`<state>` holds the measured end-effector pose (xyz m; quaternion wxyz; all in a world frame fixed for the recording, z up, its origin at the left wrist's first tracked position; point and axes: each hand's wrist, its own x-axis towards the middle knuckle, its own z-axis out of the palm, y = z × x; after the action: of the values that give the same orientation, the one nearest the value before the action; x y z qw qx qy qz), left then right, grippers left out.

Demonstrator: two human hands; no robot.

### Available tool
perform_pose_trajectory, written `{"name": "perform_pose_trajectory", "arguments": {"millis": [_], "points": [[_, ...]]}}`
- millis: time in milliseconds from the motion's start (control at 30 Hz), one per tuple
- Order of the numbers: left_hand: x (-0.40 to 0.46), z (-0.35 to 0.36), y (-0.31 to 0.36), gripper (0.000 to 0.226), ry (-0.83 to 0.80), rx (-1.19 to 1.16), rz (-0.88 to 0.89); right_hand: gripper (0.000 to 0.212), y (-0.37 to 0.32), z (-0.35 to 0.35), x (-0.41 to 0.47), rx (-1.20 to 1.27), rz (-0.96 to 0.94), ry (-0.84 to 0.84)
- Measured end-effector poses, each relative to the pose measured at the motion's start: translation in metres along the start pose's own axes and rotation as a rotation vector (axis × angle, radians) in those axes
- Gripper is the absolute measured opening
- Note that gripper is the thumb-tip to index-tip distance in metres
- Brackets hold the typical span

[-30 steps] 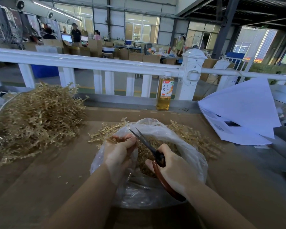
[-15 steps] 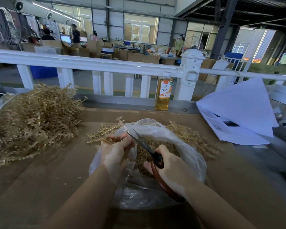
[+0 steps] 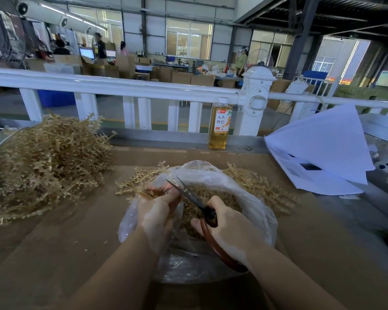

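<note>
R hand (image 3: pixel 231 227) scissors (image 3: pixel 188 194) over bag (image 3: pixel 211 173) rim.

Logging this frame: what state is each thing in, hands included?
scissors: blades parted, over the bag's mouth
sprig: held up to the blades
left hand: grips the sprig
right hand: grips the scissors' handles
plastic bag: mouth open, cut bits inside
bottle: upright, capped

bottle (image 3: pixel 218 128) label reads 人参枸杞; paper sheets' (image 3: pixel 318 148) print illegible
</note>
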<state>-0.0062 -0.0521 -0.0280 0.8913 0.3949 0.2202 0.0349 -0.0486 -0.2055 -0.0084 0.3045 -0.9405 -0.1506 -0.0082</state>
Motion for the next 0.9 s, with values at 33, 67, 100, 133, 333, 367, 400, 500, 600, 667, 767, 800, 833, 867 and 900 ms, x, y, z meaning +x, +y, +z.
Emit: {"name": "perform_pose_trajectory", "arguments": {"millis": [33, 67, 100, 133, 333, 367, 400, 500, 600, 667, 767, 800, 833, 867, 900], "points": [[-0.001, 0.000, -0.001, 0.030, 0.007, -0.008, -0.008, 0.027, 0.000, 0.000, 0.000, -0.006, 0.000, 0.001], [-0.001, 0.000, -0.001, 0.030, 0.015, -0.013, -0.014, 0.028, 0.000, 0.001, 0.000, -0.015, -0.001, 0.002], [-0.002, 0.001, -0.002, 0.029, 0.024, -0.019, -0.016, 0.028, 0.001, 0.002, 0.000, -0.024, -0.003, 0.004], [-0.002, 0.001, -0.002, 0.028, 0.029, -0.027, -0.019, 0.029, 0.001, 0.002, -0.001, -0.028, -0.005, 0.007], [-0.002, -0.002, -0.003, 0.040, -0.002, -0.112, -0.010, 0.030, 0.006, 0.008, 0.001, -0.064, -0.033, 0.052], [-0.003, -0.002, -0.002, 0.036, -0.008, -0.120, -0.011, 0.030, 0.007, 0.010, 0.001, -0.072, -0.043, 0.062], [-0.004, -0.002, -0.001, 0.026, -0.022, -0.124, -0.014, 0.030, 0.008, 0.012, 0.002, -0.082, -0.056, 0.074], [-0.008, -0.002, 0.000, 0.015, -0.040, -0.121, -0.027, 0.030, 0.011, 0.016, 0.002, -0.106, -0.096, 0.106], [-0.004, -0.003, -0.001, 0.029, -0.042, -0.146, -0.013, 0.030, 0.013, 0.019, 0.002, -0.132, -0.131, 0.130], [-0.003, -0.004, -0.001, 0.026, -0.056, -0.156, -0.010, 0.030, 0.014, 0.019, 0.002, -0.145, -0.148, 0.137], [-0.001, -0.005, -0.002, 0.029, -0.044, -0.142, -0.006, 0.033, 0.015, 0.019, 0.003, -0.174, -0.150, 0.123], [-0.001, -0.005, -0.002, 0.029, -0.046, -0.143, -0.007, 0.034, 0.015, 0.018, 0.003, -0.182, -0.147, 0.121], [0.000, -0.005, -0.003, 0.029, -0.047, -0.153, -0.009, 0.034, 0.015, 0.018, 0.003, -0.189, -0.145, 0.123], [0.001, -0.006, -0.004, 0.030, -0.047, -0.174, -0.012, 0.033, 0.016, 0.018, 0.002, -0.196, -0.145, 0.128], [0.002, -0.006, -0.004, 0.030, -0.050, -0.190, -0.017, 0.033, 0.016, 0.018, 0.001, -0.203, -0.145, 0.137]]}}
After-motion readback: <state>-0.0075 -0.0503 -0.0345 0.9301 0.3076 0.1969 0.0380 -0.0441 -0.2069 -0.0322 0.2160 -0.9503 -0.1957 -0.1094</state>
